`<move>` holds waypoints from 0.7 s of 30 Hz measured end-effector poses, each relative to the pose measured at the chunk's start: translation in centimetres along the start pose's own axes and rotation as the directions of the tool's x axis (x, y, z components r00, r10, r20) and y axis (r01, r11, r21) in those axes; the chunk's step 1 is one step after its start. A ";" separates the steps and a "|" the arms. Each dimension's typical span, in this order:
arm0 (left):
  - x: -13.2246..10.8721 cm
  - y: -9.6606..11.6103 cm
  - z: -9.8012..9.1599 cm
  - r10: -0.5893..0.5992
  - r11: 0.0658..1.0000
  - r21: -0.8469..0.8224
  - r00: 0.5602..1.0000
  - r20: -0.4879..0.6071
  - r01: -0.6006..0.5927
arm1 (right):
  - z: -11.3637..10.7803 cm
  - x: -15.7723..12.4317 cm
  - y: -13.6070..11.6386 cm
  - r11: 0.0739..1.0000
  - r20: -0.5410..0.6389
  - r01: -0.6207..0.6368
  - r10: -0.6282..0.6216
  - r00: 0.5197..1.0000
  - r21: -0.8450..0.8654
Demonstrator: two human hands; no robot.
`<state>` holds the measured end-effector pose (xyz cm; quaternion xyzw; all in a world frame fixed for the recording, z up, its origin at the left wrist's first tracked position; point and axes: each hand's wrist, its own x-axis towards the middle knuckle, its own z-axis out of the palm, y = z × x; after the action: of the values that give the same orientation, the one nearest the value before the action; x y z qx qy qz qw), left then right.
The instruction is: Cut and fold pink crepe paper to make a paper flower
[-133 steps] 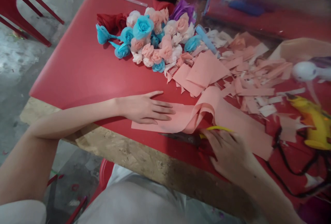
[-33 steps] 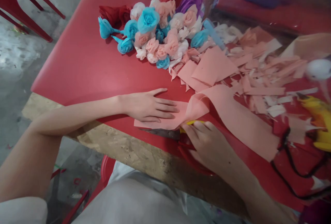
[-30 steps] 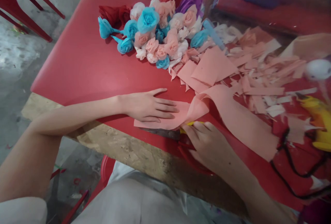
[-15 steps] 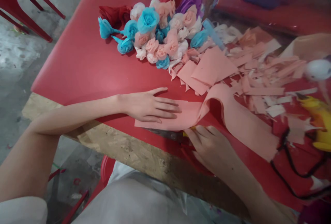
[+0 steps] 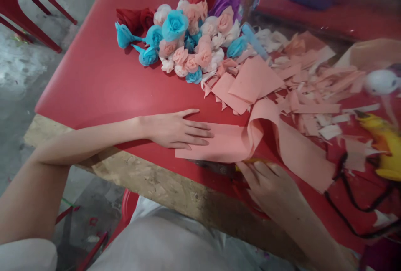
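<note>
My left hand (image 5: 177,130) lies flat and open, fingers stretched out, pressing the left end of a long pink paper strip (image 5: 219,145) onto the red table (image 5: 94,83). The strip arches up in a fold (image 5: 263,116) and runs on to the right. My right hand (image 5: 269,181) is at the near edge just below that fold, fingers closed over the yellow and red handle of scissors (image 5: 216,166). The dark blades point left along the strip's near edge.
A heap of blue, pink, white and red paper roses (image 5: 188,41) lies at the back. Pink paper offcuts (image 5: 300,83) cover the right side. A yellow glue gun (image 5: 384,145) with a black cord (image 5: 347,196) sits far right. A red chair (image 5: 28,8) stands top left.
My right hand with the scissors has slid rightward along the strip's near edge. The fold has shifted right and more flat paper shows. My left hand has stayed put.
</note>
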<state>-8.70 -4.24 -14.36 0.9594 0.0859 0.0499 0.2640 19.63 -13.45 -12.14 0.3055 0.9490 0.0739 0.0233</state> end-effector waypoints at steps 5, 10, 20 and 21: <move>0.0 -0.1 0.2 -0.008 1.000 0.003 1.000 0.018 0.008 | 0.0 -0.7 -0.6 0.995 0.066 -0.097 0.097 0.993 -0.013; 0.1 0.0 0.0 -0.002 0.999 0.034 1.000 0.029 0.001 | -0.7 -0.8 -0.7 0.988 0.119 -0.150 0.151 0.981 -0.020; -0.1 -0.2 0.3 0.026 0.998 0.059 1.000 -0.005 -0.026 | -0.7 -1.2 -0.3 0.981 0.105 -0.196 0.195 0.975 -0.008; -0.1 -0.2 0.3 0.030 0.998 0.064 1.000 -0.008 -0.029 | -0.7 -1.1 -0.3 0.980 0.100 -0.198 0.198 0.975 -0.007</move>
<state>-8.79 -4.26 -14.76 0.9683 0.0745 0.0556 0.2320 20.24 -14.41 -11.51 0.4018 0.9117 0.0590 0.0631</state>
